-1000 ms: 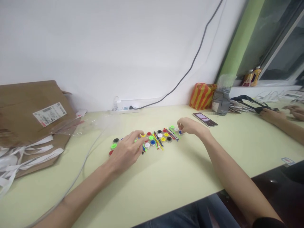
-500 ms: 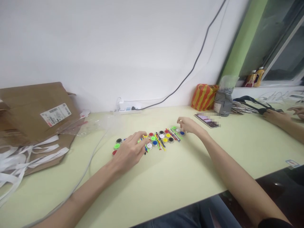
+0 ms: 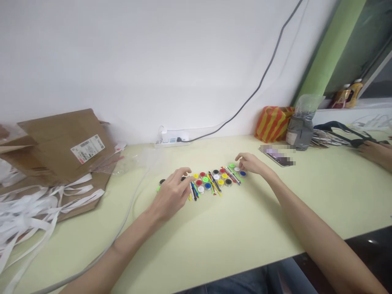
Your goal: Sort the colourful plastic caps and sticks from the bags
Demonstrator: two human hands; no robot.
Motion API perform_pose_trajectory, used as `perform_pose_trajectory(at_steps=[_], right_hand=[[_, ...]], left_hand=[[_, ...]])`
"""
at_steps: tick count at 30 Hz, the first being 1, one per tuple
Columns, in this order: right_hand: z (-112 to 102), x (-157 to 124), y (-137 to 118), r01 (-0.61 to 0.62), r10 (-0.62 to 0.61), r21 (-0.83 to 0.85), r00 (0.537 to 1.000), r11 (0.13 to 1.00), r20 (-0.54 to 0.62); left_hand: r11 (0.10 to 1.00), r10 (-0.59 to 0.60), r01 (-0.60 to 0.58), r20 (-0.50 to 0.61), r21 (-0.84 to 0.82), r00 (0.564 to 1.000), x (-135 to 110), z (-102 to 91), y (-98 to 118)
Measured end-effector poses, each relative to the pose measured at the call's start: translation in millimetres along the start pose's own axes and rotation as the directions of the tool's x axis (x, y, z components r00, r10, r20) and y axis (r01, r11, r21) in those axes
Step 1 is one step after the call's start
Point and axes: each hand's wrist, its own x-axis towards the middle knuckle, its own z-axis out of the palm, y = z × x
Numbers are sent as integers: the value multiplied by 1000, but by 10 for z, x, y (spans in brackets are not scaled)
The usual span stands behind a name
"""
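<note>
A cluster of small round coloured caps (image 3: 214, 179) lies in rows on the pale green table (image 3: 232, 237), with thin coloured sticks (image 3: 214, 184) laid across them. My left hand (image 3: 172, 193) rests over the left end of the cluster, fingers curled and loosely apart, tips touching the caps. My right hand (image 3: 251, 163) sits at the right end, fingers bent and pinched near a green cap (image 3: 232, 165) and a blue cap (image 3: 243, 173). What its fingertips hold is too small to make out.
Brown cardboard (image 3: 61, 151) and white strips (image 3: 36, 204) lie at the left. A white power strip (image 3: 171, 141) and grey cable run along the wall. A phone (image 3: 277, 155), a striped bag (image 3: 273, 122) and a grey pouch (image 3: 300, 130) stand right. Another person's hand (image 3: 375, 152) is far right.
The view has shifted, so everything sits further right in the frame. Both hands stay at the ends of the cap cluster; the left fingers have shifted slightly over the caps.
</note>
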Motion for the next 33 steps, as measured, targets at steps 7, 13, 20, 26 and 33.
perform_pose_trajectory(at_steps=[7, 13, 20, 26, 33], right_hand=[[-29, -73, 15, -116, 113, 65, 992, 991, 49], [-3, -104, -31, -115, 114, 85, 993, 990, 11], [-25, -121, -161, -20, -5, -70, 943, 997, -332], [112, -148, -294, 209, -219, -75, 846, 975, -487], [156, -132, -256, 235, -227, -57, 801, 970, -554]], left_hand=[[998, -55, 56, -45, 35, 997, 9, -68, -85], [996, -55, 59, -71, 66, 996, 11, -105, -113], [971, -194, 198, -44, 133, 980, -3, -180, -356], [808, -546, 496, 86, 317, 834, -98, -186, -708], [687, -667, 589, 49, 425, 743, -113, -220, -918]])
